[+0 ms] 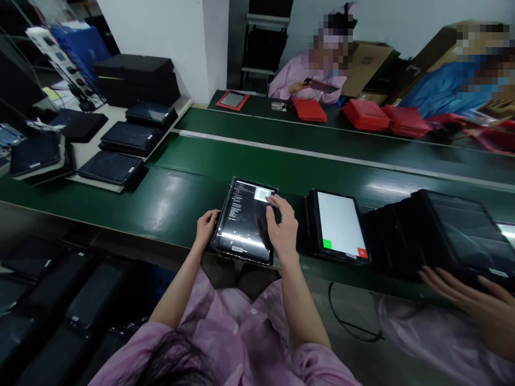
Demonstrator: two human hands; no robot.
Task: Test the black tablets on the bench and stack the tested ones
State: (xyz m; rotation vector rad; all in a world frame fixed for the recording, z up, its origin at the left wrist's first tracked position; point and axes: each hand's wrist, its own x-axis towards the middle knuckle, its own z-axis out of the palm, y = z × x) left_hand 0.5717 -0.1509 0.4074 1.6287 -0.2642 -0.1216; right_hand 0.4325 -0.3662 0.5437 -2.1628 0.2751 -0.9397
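Note:
A black tablet (245, 220) in a dark case lies at the near edge of the green bench (169, 198), its screen lit with small text. My left hand (206, 228) grips the tablet's left edge, fingers curled round it. Over the screen's right side hovers my right hand (281, 225), fingers spread, the index fingertip touching the upper right of the screen near a pale window.
A second tablet (340, 225) with a white screen and green and red buttons lies just right. A stack of dark tablets (454, 236) sits further right, with another person's hand (470, 295) at it. More tablets (110, 167) lie left; red cases (366, 113) and two people are across the bench.

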